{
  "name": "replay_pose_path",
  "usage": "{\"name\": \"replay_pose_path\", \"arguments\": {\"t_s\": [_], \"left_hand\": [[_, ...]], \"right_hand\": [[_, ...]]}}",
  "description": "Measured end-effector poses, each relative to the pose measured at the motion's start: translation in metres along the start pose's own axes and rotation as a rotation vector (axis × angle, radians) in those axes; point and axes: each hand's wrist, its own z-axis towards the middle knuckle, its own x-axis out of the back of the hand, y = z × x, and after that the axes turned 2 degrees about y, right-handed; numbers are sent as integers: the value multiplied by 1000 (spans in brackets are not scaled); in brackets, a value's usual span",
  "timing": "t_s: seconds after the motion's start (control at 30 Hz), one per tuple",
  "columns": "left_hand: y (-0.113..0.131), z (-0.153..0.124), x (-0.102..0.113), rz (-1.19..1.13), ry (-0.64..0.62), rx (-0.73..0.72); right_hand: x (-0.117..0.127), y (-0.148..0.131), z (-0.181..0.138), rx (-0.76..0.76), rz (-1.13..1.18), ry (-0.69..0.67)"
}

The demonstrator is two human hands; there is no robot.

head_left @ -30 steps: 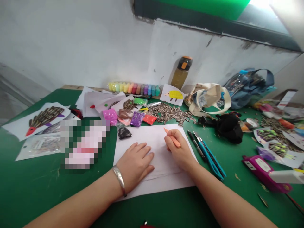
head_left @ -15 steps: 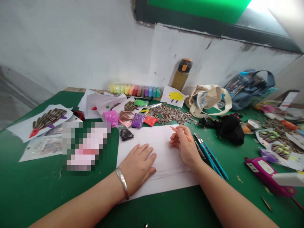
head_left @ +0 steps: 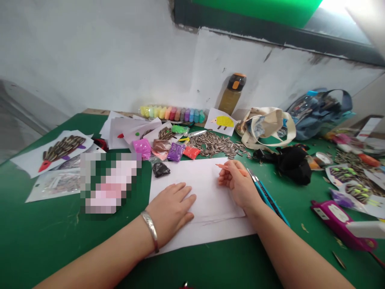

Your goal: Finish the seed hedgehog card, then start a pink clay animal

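Note:
White paper (head_left: 210, 188) lies before me on the green table, one sheet over another. My left hand (head_left: 177, 204) rests flat on its left part, fingers spread, a silver bracelet at the wrist. Over the right part, my right hand (head_left: 237, 184) grips an orange pencil (head_left: 222, 166), its tip pointing left and raised off the sheet. Just right of that hand lie blue-handled scissors or a cutter (head_left: 269, 198), partly hidden by my forearm. A small bag of black clay (head_left: 161, 169) sits on the paper's upper left corner.
Packets of purple clay (head_left: 176, 152) and other colours lie beyond the paper, beside heaped sunflower seeds (head_left: 215, 143). A bottle (head_left: 232, 94) and a cloth bag (head_left: 267, 126) stand near the wall. At right is a magenta glue gun (head_left: 339, 224); at left, a seed hedgehog picture (head_left: 64, 150).
My right hand, with the pencil, has shifted slightly right and down. My left hand has slid a little left on the paper. The view has turned slightly.

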Motion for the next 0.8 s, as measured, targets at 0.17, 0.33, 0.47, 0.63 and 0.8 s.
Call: {"name": "replay_pose_path", "arguments": {"t_s": [0.17,0.33,0.47,0.63,0.8], "left_hand": [[2,2,5,-8,-47,1],[4,3,5,-41,-18,10],[5,3,5,-58,-15,11],[4,0,11,-44,-50,27],[-3,-1,19,-63,-78,73]], "right_hand": [[-14,-14,-15,88,-83,20],[-41,-9,-40,147,-265,-208],[-44,3,-45,113,-413,-222],[-35,5,-38,116,-347,-126],[-34,1,-37,104,-371,-100]]}}
